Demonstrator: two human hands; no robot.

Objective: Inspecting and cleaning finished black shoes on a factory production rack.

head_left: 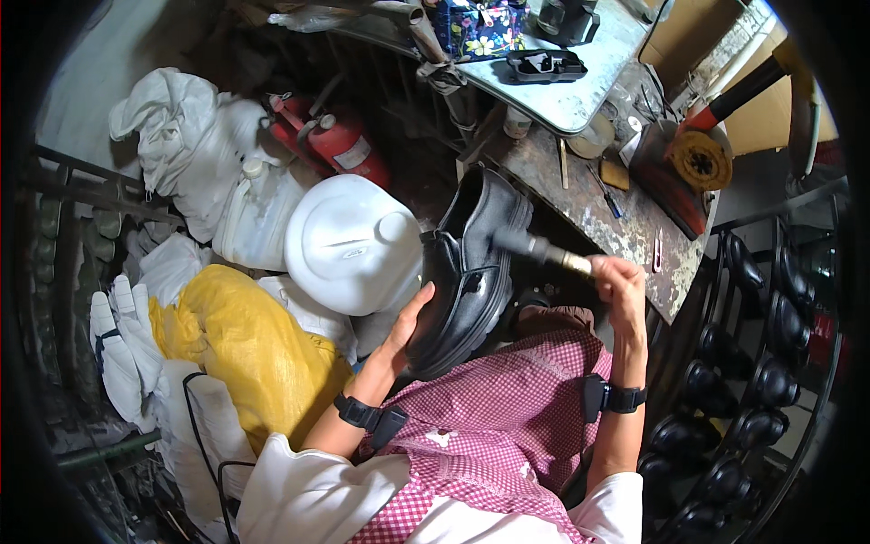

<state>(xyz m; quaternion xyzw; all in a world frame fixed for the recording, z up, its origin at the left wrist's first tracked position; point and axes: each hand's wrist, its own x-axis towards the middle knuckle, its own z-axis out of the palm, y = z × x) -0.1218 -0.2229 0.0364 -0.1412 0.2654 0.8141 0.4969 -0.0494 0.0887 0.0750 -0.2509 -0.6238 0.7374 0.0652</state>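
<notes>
A black leather shoe (pixel 458 286) with a thick ridged sole is held tilted above my lap, its opening away from me and its toe near. My left hand (pixel 403 326) grips it by the toe end, with part of the fingers hidden behind the shoe. In my right hand (pixel 619 283) the fingers are closed round the end of what looks like a brush (pixel 571 261). Its dark tip is smeared by motion and lies over the sole side of the shoe, so I cannot tell whether it touches.
At the right stands a worn workbench (pixel 580 204) with small tools and a red-and-black machine (pixel 675 172). Beyond my right arm, a rack carries black shoe forms (pixel 775 385). A white plastic drum (pixel 353 249), a yellow sack (pixel 240 340) and red extinguishers (pixel 349 145) crowd the left.
</notes>
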